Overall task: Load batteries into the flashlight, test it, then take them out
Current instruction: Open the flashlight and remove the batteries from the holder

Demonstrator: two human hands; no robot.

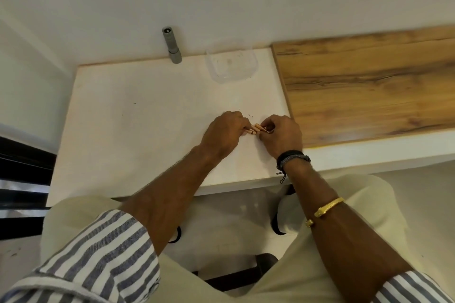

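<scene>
Head view: both hands meet low over the white bench [147, 110], a little right of its middle. The left hand [222, 134] and the right hand [283, 136] each pinch an end of a small cluster of slim orange-and-white cylindrical batteries [256, 128], so each grip is clenched on the batteries; how many there are I cannot tell, as the fingers cover most of them. The cluster's long axis runs roughly left to right, spanning the gap between the two hands, just above the bench top or resting on it.

The grey metal cylindrical flashlight [171, 44] stands well apart, up and to the left of the hands, at the far edge of the bench against the white wall, its long axis close to upright. The left hand is the nearer one to it. Whether its cap is on or off is too small to make out.

A clear plastic square tray [232, 63] sits near the far edge, between the flashlight and the wood-grain panel [369, 86] on the right. The bare bench between hands and flashlight leaves the reach unobstructed; the tray lies off that line.
</scene>
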